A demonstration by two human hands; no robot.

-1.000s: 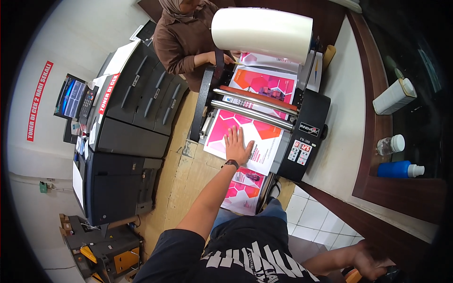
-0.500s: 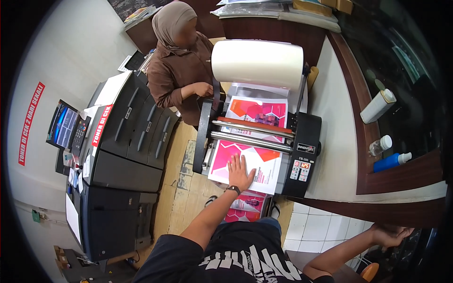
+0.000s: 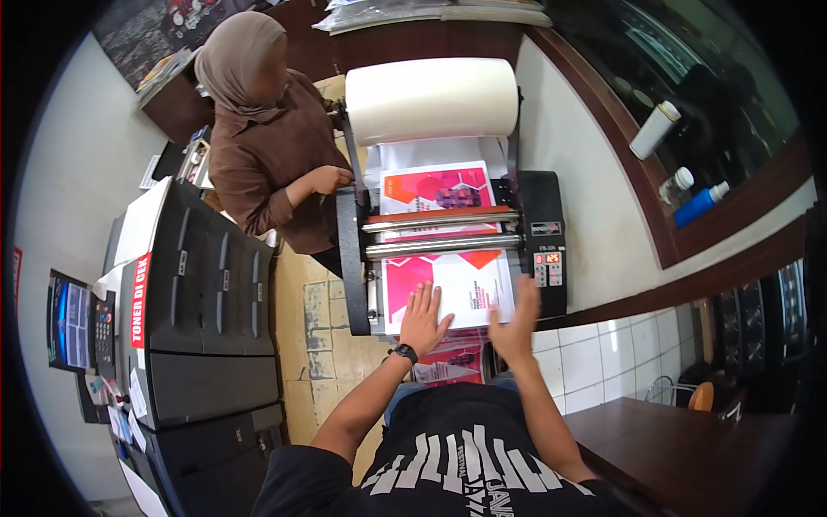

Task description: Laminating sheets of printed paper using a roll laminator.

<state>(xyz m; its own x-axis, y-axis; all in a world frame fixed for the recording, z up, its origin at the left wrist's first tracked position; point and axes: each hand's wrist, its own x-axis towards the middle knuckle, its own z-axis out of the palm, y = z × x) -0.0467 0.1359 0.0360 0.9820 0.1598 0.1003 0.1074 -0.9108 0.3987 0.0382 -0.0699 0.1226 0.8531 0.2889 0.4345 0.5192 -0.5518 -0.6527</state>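
My left hand (image 3: 424, 317) lies with fingers outstretched on a pink, orange and white printed sheet (image 3: 461, 265) at the front of a black laminating machine (image 3: 544, 198). My right hand (image 3: 515, 320), smeared by motion, is at the sheet's right edge with its fingers extended. Beyond the steel rollers (image 3: 444, 246) another printed sheet (image 3: 413, 188) lies flat, under a large white film roll (image 3: 431, 99). More printed material (image 3: 444, 366) hangs below the front of the machine.
A co-worker (image 3: 263, 164) stands left of the machine, a hand at its side. A large grey printer (image 3: 211, 314) with a screen (image 3: 71, 319) fills the left. At right, bottles (image 3: 698, 202) stand on a window ledge above a dark desk (image 3: 680, 457).
My right hand has come from the lower right up to the sheet's right edge. My left hand stays on the sheet. The view has shifted, showing more of the window side.
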